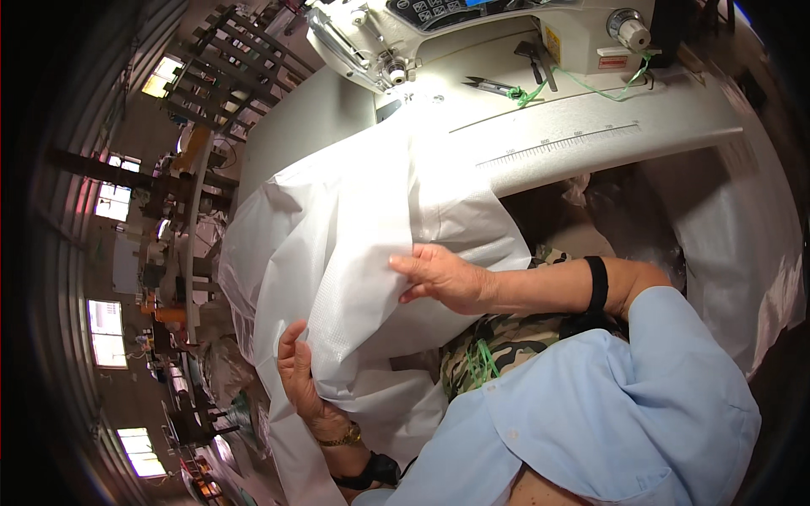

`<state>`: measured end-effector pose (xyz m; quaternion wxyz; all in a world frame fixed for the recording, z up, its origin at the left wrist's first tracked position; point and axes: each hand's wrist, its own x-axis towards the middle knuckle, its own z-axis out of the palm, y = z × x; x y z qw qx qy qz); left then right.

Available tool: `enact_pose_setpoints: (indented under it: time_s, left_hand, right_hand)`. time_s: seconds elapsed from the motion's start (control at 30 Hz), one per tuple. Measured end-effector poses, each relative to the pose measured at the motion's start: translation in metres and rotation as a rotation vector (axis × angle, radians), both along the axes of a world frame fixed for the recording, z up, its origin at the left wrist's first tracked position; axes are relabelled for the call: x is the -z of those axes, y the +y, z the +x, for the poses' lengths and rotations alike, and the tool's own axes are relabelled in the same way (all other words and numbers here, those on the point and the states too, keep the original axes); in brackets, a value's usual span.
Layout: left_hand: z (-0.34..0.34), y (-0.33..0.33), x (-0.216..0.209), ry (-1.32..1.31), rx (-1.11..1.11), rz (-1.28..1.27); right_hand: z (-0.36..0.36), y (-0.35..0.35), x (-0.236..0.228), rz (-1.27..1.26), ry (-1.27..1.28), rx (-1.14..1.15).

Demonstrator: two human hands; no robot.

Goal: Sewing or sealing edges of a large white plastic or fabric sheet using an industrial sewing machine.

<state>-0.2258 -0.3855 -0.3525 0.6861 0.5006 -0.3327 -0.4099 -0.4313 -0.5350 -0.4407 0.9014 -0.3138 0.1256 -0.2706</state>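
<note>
1 sewing machine (350,46), 1 table (692,118), 2 hands, 1 large white sheet (359,223) as far as I can see; folds could hide a second layer. On the table, back from the front edge: 1 pointed hand tool (489,86), a dark slim tool (533,61) (one or two pieces, can't tell), green cord (525,99) beside them. 1 gold watch (344,437) on the left wrist, 1 black band (597,284) on each arm.

Sheet: white, fine dotted texture, creased, long soft folds, bright under the machine head. Runs from there over the table's front edge, left part, down to the lap.

Right hand (445,277): closed on the sheet at a fold edge, thumb and fingers close together. Left hand (305,371): lower, at the sheet's left side, fingers loosely curled, sheet against the palm; can't tell whether it grips.
</note>
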Motion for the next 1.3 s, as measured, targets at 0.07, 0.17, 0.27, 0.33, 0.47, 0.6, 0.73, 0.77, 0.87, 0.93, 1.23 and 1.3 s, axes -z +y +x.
enact_pose_setpoints:
  time_s: [0.07, 0.17, 0.27, 0.33, 0.47, 0.6, 0.73, 0.77, 0.87, 0.93, 1.23, 1.3]
  left_hand:
    - [0.014, 0.005, 0.007, -0.091, -0.047, 0.036]
    - [0.02, 0.002, 0.013, -0.332, -0.055, 0.152]
    - [0.022, 0.003, 0.018, -0.733, 0.142, 0.409]
    - [0.007, -0.005, 0.019, -1.39, 0.31, 0.466]
    - [-0.043, -0.033, -0.005, -1.711, 0.189, 0.049]
    - [-0.075, -0.049, -0.006, -1.349, 0.437, 0.193]
    - [-0.067, -0.044, 0.012, -0.987, 0.27, 0.261]
    - [-0.061, -0.045, 0.016, -0.897, 0.276, 0.249]
    - [-0.065, -0.049, 0.015, -0.648, 0.19, 0.201]
    - [-0.064, -0.051, 0.016, -0.623, 0.208, 0.196]
    - [-0.071, -0.069, 0.015, -0.639, 0.03, 0.144]
    - [-0.063, -0.067, 0.015, -0.665, 0.043, 0.147]
  right_hand:
    - [0.001, 0.01, 0.0, 0.0, -0.023, 0.004]
    - [-0.004, 0.026, 0.009, -0.264, -0.008, 0.002]
    - [-0.016, 0.051, 0.006, -0.699, 0.047, -0.125]
    - [-0.027, 0.061, -0.004, -0.873, 0.176, -0.261]
    - [-0.032, 0.07, 0.001, -1.014, 0.171, -0.259]
    - [-0.027, 0.058, -0.02, -1.177, 0.303, -0.469]
    - [-0.043, 0.043, -0.007, -1.0, 0.505, -0.189]
    - [-0.05, 0.034, 0.007, -0.637, 0.549, -0.086]
    - [-0.049, 0.013, 0.067, -0.26, 0.654, 0.256]
    - [-0.043, 0.009, 0.076, -0.19, 0.646, 0.287]
    - [-0.04, 0.006, 0.069, -0.087, 0.401, 0.215]
    - [-0.063, 0.021, 0.041, -0.223, 0.259, 0.187]
